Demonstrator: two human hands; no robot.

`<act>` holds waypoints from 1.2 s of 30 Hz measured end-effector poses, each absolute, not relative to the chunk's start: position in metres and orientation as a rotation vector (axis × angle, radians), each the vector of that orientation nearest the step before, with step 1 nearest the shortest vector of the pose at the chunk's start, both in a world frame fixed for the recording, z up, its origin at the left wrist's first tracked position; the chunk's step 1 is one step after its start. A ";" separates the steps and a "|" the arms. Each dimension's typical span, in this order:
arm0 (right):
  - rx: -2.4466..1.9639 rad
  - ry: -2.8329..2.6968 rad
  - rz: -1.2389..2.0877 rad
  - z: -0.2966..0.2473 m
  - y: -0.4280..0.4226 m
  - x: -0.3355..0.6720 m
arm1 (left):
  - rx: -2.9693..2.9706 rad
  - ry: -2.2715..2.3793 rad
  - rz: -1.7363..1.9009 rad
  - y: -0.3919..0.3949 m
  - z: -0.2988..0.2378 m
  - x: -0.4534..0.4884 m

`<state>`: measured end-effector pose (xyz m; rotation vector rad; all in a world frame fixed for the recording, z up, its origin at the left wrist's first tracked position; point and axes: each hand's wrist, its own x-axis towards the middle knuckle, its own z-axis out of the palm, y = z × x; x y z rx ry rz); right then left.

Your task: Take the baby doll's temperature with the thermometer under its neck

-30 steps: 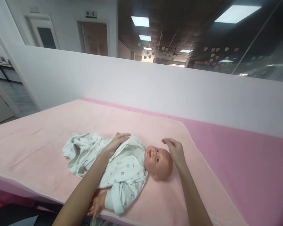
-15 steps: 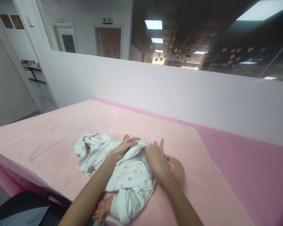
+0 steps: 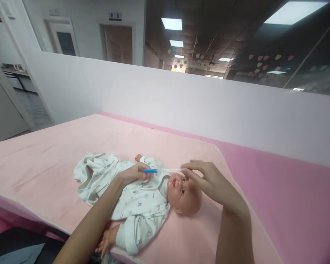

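Observation:
A baby doll [image 3: 184, 196] in a white patterned baby suit [image 3: 139, 203] lies on its back, head to the right. Above its chest is a thin thermometer [image 3: 169, 170], clear with a blue end, lying level between my two hands. My left hand [image 3: 136, 173] is closed at the blue end, over the doll's chest. My right hand [image 3: 206, 178] pinches the clear end between thumb and fingers, just above the doll's face. The lower part of the suit is bunched to the left. One doll hand [image 3: 107, 240] sticks out of a rolled cuff near the front edge.
A pale pink sheet [image 3: 63, 146] covers the table, with darker pink cover [image 3: 291, 190] on the right. Behind it stands a white partition [image 3: 198, 110] with glass above. A dark seat-like object [image 3: 13, 245] is at the lower left.
Both hands have come away from the suit's collar, and the thermometer now shows between them. My right hand has moved right, uncovering the doll's face. The suit front lies flatter.

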<state>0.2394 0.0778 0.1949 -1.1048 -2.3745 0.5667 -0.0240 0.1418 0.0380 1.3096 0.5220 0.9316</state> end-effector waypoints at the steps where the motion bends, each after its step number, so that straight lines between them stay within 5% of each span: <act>1: -1.072 -2.344 0.610 0.192 0.080 0.235 | 1.273 0.479 1.003 0.143 0.035 -0.025; 9: -1.019 -2.342 0.706 0.164 0.094 0.198 | 0.942 0.417 1.314 0.141 0.031 -0.023; 36: -1.148 -2.113 0.617 0.157 0.101 0.201 | 1.033 0.402 1.268 0.146 0.028 -0.020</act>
